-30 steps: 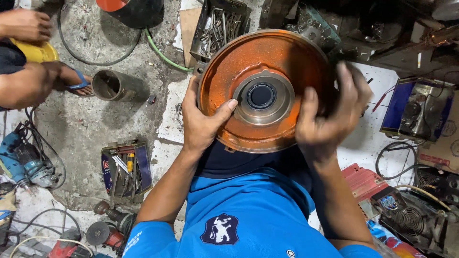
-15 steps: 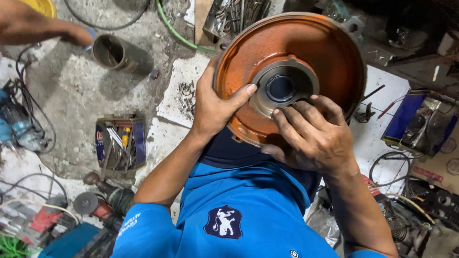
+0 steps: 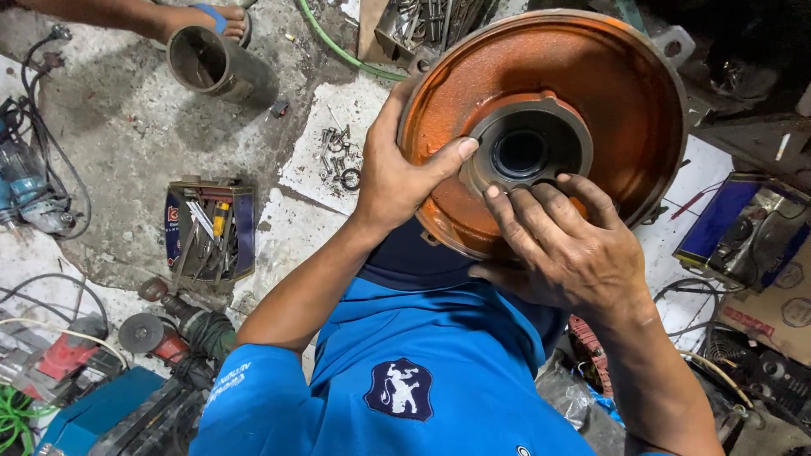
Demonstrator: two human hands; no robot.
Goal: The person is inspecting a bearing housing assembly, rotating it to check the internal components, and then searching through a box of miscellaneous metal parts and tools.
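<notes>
floor, far left: blue power tool (image 3: 29, 181) with black cords on stained concrete. below it, an angle grinder (image 3: 160, 331) and a green hose coil (image 3: 13, 420).

upper left: grey metal pipe section (image 3: 211, 63), lying on its side, open end up-left; another person's foot (image 3: 190, 17) in a blue-strapped sandal just beside it.

left of centre: open tin of hand tools (image 3: 209, 228); loose bolts and rings (image 3: 338, 156) on a white sheet.

centre: left hand (image 3: 397, 169), fingers wrapped over the left rim of the orange round cover (image 3: 608, 93), thumb pressed flat near the grey hub (image 3: 528, 152). cover held tilted, inner face toward the camera, above the lap of a blue shirt (image 3: 405, 371).

right of centre: right hand (image 3: 566, 249), partly closed, fingertips on the hub's lower edge, palm under the cover's bottom rim.

far right: blue open tin (image 3: 743, 228), cardboard box (image 3: 773, 312), cables.
</notes>
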